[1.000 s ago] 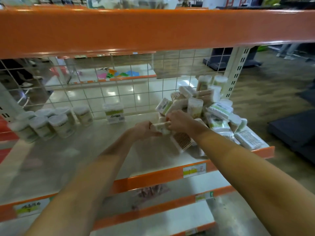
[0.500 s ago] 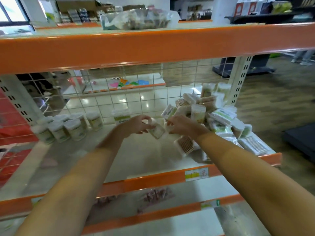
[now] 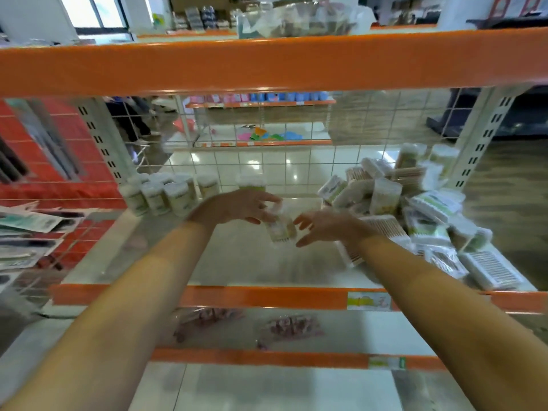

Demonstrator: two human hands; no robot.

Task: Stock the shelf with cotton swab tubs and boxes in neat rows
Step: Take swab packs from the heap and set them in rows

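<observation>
Above the middle of the shelf [image 3: 243,262], my left hand [image 3: 237,207] grips the top of a clear cotton swab tub [image 3: 281,229]. Just right of the tub, my right hand [image 3: 326,226] has its fingers spread and holds nothing. A neat group of round tubs [image 3: 161,197] stands at the back left, with one more tub [image 3: 252,183] behind my left hand. A loose heap of swab tubs and boxes [image 3: 415,209] fills the shelf's right end.
An orange beam [image 3: 267,60] of the upper shelf runs low overhead. A wire grid [image 3: 296,161] closes the back. The orange front lip [image 3: 267,296] carries a price label [image 3: 369,301]. Packets [image 3: 290,327] lie on the lower shelf, and hanging packs [image 3: 26,232] are at the left.
The tub has passed from both hands into my left hand; my right hand let go and opened. The view tilted up, showing more of the upper shelf.
</observation>
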